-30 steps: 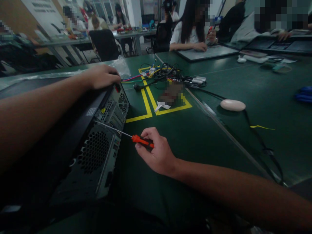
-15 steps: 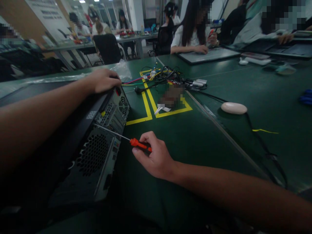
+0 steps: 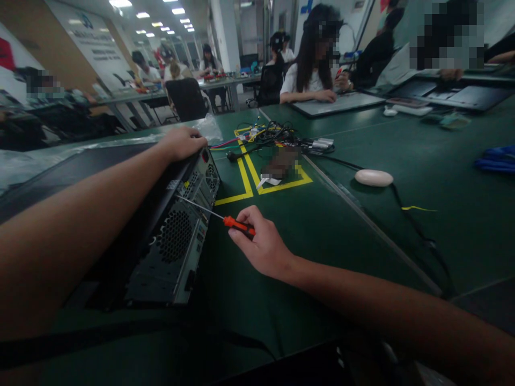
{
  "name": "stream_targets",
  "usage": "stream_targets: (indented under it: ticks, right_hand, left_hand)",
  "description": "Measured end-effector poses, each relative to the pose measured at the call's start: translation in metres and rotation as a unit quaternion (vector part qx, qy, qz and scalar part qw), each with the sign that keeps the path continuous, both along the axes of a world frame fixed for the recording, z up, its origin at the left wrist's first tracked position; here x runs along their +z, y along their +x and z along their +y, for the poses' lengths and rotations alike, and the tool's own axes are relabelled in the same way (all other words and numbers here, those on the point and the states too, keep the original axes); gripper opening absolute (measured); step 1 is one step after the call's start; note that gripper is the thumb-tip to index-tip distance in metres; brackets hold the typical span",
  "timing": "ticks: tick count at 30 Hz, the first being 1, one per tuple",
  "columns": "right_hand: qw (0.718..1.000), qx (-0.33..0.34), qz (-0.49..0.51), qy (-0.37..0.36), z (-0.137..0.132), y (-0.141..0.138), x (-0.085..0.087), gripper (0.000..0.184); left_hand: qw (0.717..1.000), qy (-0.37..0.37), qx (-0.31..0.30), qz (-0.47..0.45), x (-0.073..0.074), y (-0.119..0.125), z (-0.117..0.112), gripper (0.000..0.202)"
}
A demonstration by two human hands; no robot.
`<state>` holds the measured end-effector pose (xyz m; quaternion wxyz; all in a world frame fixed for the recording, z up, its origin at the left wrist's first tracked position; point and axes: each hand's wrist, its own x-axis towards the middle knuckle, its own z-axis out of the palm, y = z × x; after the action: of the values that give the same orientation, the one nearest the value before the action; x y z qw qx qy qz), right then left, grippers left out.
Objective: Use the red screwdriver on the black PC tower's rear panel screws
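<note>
A black desktop computer case (image 3: pixel 169 236) lies on its side on the green table (image 3: pixel 322 225), its perforated back panel facing me. My left hand (image 3: pixel 183 142) rests on the case's far top corner, fingers curled over the edge. My right hand (image 3: pixel 261 244) is closed on the orange handle of a screwdriver (image 3: pixel 237 226). The thin metal shaft runs left and its tip meets the back panel near the upper edge.
Yellow tape squares (image 3: pixel 257 177) mark the table behind the case, with a tangle of cables (image 3: pixel 277 134) on them. A white mouse (image 3: pixel 373 177) with a black cord lies to the right. Other people sit at laptops (image 3: pixel 338 102) at the far side.
The view has tilted upward and shifted, so case and hands sit a little higher and to the right. Both hands keep their holds; the screwdriver stays at the back panel.
</note>
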<state>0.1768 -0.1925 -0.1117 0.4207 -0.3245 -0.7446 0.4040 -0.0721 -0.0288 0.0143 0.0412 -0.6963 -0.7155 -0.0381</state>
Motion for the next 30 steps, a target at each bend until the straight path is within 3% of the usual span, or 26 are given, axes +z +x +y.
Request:
stream_targets:
  ticks: [17,30]
  right_hand:
    - [0.992,-0.074,0.033,0.094,0.015,0.002,-0.005,0.012]
    - [0.996,-0.058,0.022,0.060,0.004,0.008,-0.001,0.011]
  left_hand:
    - [1.000,0.014,-0.018,0.001,-0.003,-0.004,0.004,0.062]
    - [1.000,0.000,-0.019,0.015,-0.001,-0.003,0.002,0.063]
